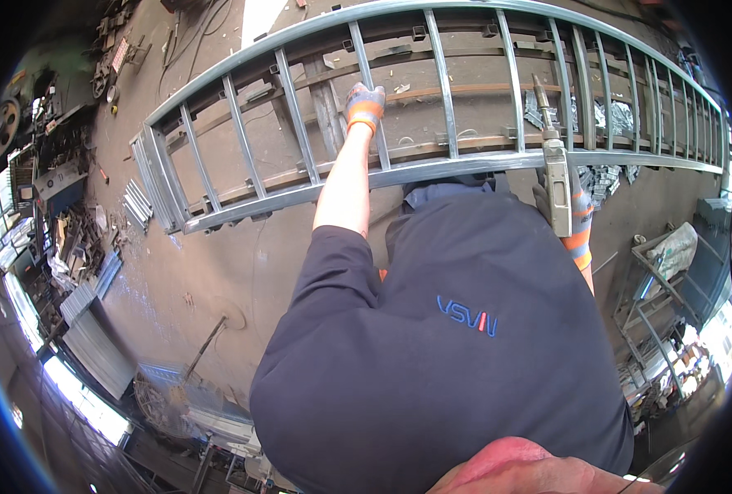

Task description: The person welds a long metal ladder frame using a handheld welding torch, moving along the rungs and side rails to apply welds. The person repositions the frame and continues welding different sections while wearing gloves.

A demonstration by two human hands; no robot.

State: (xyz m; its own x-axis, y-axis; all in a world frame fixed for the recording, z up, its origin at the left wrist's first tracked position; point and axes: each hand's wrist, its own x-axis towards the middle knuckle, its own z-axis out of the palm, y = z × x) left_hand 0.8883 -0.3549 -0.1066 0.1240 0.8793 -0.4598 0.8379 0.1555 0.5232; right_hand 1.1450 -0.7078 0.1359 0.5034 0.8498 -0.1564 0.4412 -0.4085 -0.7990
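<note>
The left hand [366, 105], in a grey work glove with an orange cuff, lies over a slim, silvery metal crossbar [360, 54], its fingers curled about it; how firmly they press cannot be told. The bar shows both above and below the fist, which sits near the middle of its length. This crossbar is part of a long, ladder-like frame of silvery metal [432, 172], stretched across the view beyond the person's body.

The right hand [581, 216], in a grey glove with orange bands, is wrapped around a pale grey, long-bodied tool with a slender pointed nose [557, 185]. The tool rises forward from the grip, its body crossing over the near rail and its tip above a gap between two rungs, well apart from the left hand. A pile of small, silvery metal pieces [603, 183] lies to the right of the tool.
</note>
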